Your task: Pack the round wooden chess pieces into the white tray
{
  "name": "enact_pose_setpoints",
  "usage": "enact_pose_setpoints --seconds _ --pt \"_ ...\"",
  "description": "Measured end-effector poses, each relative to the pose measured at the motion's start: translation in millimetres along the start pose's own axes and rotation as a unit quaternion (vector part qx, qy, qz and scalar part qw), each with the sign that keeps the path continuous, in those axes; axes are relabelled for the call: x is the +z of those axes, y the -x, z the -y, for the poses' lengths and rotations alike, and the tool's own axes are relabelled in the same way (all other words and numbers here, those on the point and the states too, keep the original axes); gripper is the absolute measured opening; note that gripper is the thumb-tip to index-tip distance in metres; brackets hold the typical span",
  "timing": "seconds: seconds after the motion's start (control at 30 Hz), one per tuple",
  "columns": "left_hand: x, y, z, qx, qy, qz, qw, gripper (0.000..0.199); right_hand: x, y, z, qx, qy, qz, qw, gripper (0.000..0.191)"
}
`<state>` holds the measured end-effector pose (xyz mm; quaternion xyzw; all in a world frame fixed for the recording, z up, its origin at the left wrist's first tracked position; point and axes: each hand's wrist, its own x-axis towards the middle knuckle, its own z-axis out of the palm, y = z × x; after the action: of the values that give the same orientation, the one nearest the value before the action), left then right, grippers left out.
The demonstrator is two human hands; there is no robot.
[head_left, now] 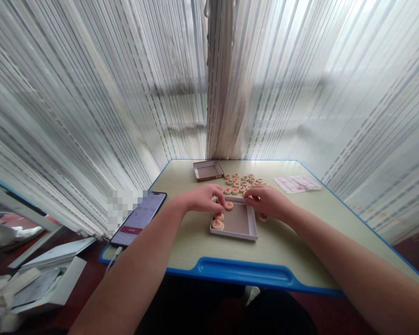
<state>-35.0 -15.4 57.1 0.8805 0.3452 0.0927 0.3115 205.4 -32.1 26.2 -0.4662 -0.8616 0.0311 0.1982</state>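
Observation:
A shallow white box (252, 223) lies on the table, with a few round wooden pieces marked in red along its left side. My left hand (206, 197) is over the box's upper left corner, its curled fingers at a piece (219, 215) there; whether they grip it cannot be made out. Another piece (218, 224) lies in the lower left corner. At the box's upper right corner is my right hand (263, 199), fingers bent together, what they hold hidden. Several more round pieces (235, 181) lie loose behind the box, and one (263, 217) rests right of it.
An open brown box lid (208, 170) sits at the back of the pale table (185, 251). A phone (139, 221) with a cable lies at the left edge, and a printed sheet (296, 184) at the right. Striped curtains (181, 83) hang behind.

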Motion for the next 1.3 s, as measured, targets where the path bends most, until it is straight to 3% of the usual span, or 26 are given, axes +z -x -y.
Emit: enact_pose_setpoints --seconds 0.3,0.7,0.83,1.0,1.3 --pt "-7.3 13 -12 0.032 -0.022 0.091 0.995 0.021 -2 1 3 -0.003 0.006 -0.001 1.0 0.016" --pt "-5.8 13 -17 0.052 -0.044 0.128 0.989 0.013 1 0 -3 -0.003 0.01 0.007 1.0 0.015" --pt "-6.8 13 -14 0.062 -0.039 0.12 0.99 0.016 2 0 -4 -0.006 0.01 0.012 1.0 0.016" --pt "-8.2 14 -8 0.04 -0.044 0.064 0.996 0.021 2 0 -3 -0.005 0.007 0.007 1.0 0.017" --pt "-5.7 11 -4 0.027 -0.048 0.076 0.996 0.018 0 0 -2 -0.007 0.009 0.004 1.0 0.017"
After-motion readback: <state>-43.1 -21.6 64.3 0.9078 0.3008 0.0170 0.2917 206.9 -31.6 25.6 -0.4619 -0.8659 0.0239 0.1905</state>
